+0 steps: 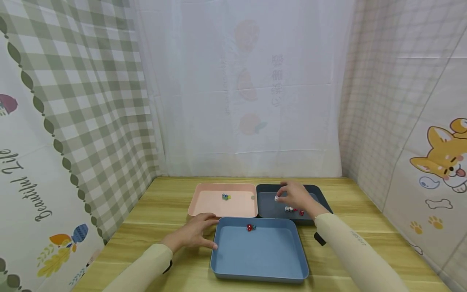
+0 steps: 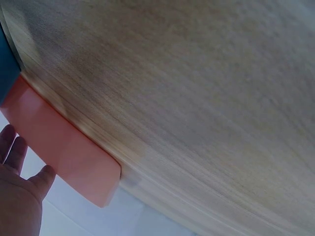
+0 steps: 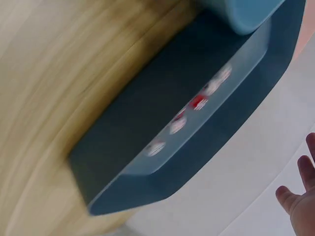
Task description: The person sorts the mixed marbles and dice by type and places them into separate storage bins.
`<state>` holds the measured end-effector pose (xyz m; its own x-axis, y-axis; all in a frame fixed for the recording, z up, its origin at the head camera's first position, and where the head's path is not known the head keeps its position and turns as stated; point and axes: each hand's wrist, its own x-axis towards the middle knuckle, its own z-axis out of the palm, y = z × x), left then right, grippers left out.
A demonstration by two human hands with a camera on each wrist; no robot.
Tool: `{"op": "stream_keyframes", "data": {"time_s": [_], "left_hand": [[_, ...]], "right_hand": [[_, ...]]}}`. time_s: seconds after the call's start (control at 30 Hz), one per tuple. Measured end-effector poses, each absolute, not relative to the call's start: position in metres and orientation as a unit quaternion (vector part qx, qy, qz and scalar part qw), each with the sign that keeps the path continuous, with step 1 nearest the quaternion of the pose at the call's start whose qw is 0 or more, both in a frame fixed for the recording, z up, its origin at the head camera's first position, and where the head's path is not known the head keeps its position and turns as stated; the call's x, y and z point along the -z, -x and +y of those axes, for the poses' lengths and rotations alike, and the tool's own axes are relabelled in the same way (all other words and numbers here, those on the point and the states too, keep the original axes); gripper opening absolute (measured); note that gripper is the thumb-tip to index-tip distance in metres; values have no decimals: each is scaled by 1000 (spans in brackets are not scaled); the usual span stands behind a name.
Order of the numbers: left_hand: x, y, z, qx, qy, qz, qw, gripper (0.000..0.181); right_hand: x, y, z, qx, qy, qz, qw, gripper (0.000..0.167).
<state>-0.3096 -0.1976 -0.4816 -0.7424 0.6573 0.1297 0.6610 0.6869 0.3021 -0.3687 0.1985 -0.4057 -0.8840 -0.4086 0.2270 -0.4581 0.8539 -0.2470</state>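
My right hand (image 1: 294, 195) is over the dark navy tray (image 1: 268, 207), pinching a small white die (image 1: 276, 198) between thumb and fingertips. In the right wrist view, only some outspread fingers (image 3: 306, 172) show; the die is out of frame there. Below that hand, white dice (image 1: 287, 209) and red dice (image 1: 301, 212) lie in the tray. My left hand (image 1: 195, 231) is at the blue tray (image 1: 260, 257), its loosely spread fingers and thumb at the left rim. In the blue tray lie red dice (image 1: 249, 227) and a small teal piece (image 1: 253, 227).
A pink tray (image 1: 209, 207) stands behind the blue one, against the navy tray, with several glass marbles (image 1: 226, 197) and one pale marble (image 1: 253, 197) at its right. Wood-grain table (image 1: 160, 202) surrounds the trays. Cloth curtains (image 1: 248, 158) enclose the back and sides.
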Motion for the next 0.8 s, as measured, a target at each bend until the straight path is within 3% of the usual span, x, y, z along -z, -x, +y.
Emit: {"op": "stream_keyframes", "data": {"time_s": [0.5, 0.8], "left_hand": [[480, 308, -198, 175, 360, -917, -1, 86], [478, 306, -197, 176, 356, -918, -6, 86]], "right_hand": [[426, 366, 279, -111, -119, -980, 112, 10], [439, 361, 293, -98, -106, -984, 105, 6]]}}
